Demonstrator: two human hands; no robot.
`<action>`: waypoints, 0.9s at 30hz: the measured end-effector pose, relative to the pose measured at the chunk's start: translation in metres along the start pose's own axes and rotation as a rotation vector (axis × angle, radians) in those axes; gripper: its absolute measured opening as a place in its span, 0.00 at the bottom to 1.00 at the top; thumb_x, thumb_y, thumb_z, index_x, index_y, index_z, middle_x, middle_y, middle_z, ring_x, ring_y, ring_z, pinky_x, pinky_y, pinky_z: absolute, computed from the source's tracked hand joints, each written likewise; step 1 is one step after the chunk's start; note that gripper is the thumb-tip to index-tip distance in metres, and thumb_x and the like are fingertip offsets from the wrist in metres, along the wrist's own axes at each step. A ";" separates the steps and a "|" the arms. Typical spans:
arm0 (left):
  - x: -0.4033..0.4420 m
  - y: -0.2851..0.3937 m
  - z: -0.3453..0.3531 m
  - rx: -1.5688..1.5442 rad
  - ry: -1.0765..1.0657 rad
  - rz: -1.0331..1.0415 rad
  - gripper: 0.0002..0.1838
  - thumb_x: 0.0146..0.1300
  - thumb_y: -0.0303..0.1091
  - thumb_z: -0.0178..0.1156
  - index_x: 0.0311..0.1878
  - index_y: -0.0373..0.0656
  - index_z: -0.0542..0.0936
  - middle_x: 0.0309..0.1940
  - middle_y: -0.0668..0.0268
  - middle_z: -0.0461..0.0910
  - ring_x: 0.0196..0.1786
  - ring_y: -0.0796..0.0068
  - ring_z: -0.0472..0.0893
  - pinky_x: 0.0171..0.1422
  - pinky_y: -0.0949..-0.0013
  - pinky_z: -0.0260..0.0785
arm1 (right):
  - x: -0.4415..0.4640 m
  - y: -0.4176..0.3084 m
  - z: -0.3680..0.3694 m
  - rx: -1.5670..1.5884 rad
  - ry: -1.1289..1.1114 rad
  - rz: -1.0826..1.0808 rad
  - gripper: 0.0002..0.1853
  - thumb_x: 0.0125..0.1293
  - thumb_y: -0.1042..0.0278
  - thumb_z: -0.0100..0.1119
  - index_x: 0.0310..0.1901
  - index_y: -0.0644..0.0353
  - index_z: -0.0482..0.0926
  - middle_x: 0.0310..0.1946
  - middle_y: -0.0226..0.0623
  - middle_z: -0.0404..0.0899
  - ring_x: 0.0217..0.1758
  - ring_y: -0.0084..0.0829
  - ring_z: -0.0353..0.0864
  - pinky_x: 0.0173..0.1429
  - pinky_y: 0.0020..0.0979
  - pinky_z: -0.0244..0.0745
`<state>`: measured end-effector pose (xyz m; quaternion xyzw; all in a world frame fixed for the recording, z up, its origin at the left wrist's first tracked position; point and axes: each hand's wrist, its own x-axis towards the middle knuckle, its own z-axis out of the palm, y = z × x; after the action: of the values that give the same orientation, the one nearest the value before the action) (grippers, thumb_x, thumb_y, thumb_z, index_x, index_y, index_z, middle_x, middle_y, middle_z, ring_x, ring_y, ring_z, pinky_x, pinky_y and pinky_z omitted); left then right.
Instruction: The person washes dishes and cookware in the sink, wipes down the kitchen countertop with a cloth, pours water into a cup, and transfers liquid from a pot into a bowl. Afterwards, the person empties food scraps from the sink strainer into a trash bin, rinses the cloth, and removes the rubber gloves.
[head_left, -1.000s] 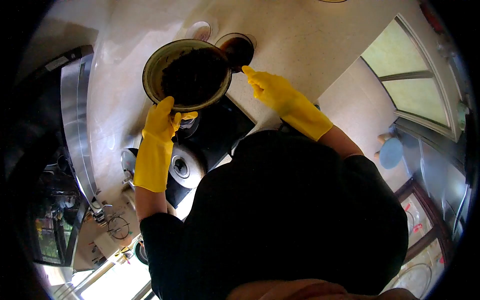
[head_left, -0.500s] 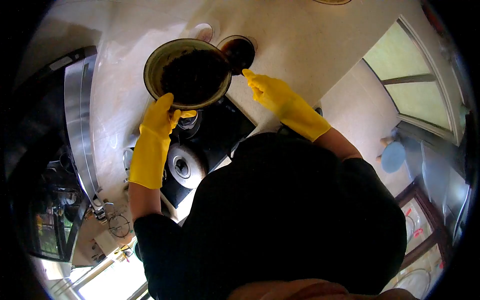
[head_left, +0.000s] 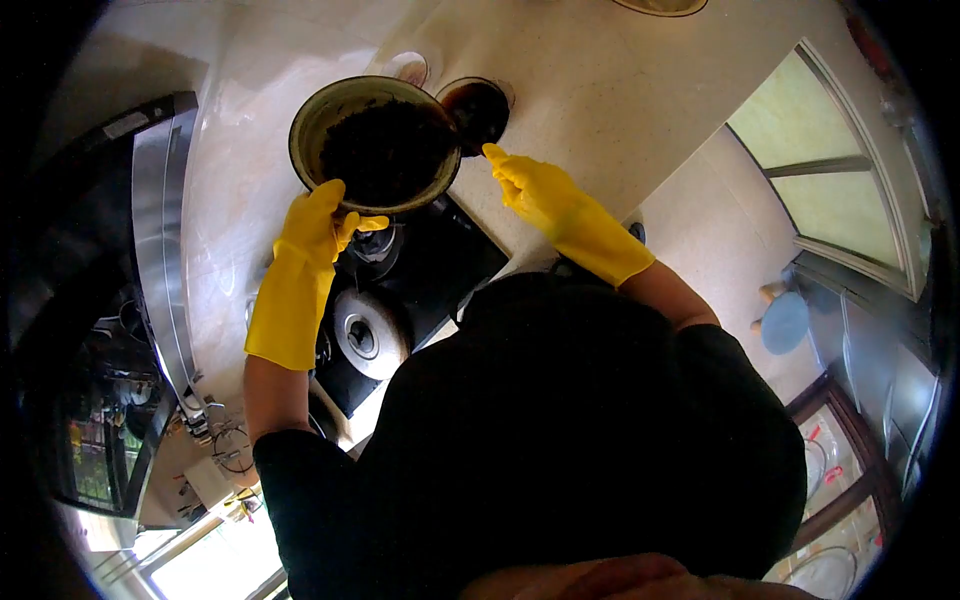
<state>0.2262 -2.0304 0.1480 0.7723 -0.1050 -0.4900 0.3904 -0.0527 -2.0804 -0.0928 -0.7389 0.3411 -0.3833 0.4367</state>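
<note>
My left hand (head_left: 318,225), in a yellow rubber glove, grips the near rim of a round pot (head_left: 310,150). Dark, clumpy contents (head_left: 385,155) fill much of the pot, which is held above the counter and the back of the stove. A bowl with dark liquid (head_left: 477,112) stands beside the pot's right rim. Also gloved in yellow, my right hand (head_left: 520,180) is closed, with its fingertips near that bowl and the pot's right edge. Whatever it holds is too dark to make out.
Below the pot is a black stove (head_left: 440,260) with a lidded pot (head_left: 368,335) on it. A small glass dish (head_left: 410,68) lies behind the pot on the counter (head_left: 600,100). The range hood (head_left: 160,230) is at left, a blue stool (head_left: 785,323) at right.
The view has shifted a little. My left forearm has swung slightly outward to the left, still with the pot in hand. My right hand sits slightly lower in view.
</note>
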 end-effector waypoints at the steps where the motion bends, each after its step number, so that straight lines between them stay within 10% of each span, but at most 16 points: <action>1: -0.002 0.001 0.004 0.025 0.004 0.009 0.14 0.67 0.35 0.65 0.49 0.35 0.81 0.36 0.60 0.85 0.28 0.72 0.84 0.27 0.75 0.81 | 0.000 0.000 0.000 0.000 0.000 -0.001 0.23 0.73 0.63 0.55 0.68 0.50 0.73 0.44 0.40 0.86 0.45 0.48 0.84 0.48 0.49 0.78; 21: -0.033 0.019 0.043 0.208 0.208 0.059 0.15 0.69 0.43 0.63 0.34 0.40 0.81 0.24 0.63 0.83 0.17 0.77 0.76 0.18 0.76 0.69 | -0.005 0.002 0.012 0.032 -0.011 -0.081 0.29 0.67 0.76 0.64 0.70 0.51 0.74 0.47 0.46 0.85 0.45 0.48 0.85 0.51 0.36 0.80; 27: 0.029 -0.066 -0.054 -0.151 -0.022 0.029 0.17 0.70 0.35 0.62 0.55 0.33 0.78 0.43 0.47 0.86 0.36 0.56 0.90 0.20 0.76 0.77 | 0.000 -0.033 -0.009 0.210 -0.050 0.031 0.27 0.67 0.70 0.63 0.68 0.49 0.76 0.42 0.42 0.85 0.42 0.45 0.84 0.47 0.41 0.79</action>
<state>0.2710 -1.9749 0.0933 0.7336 -0.0829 -0.4994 0.4534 -0.0550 -2.0716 -0.0598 -0.6930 0.2996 -0.3917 0.5259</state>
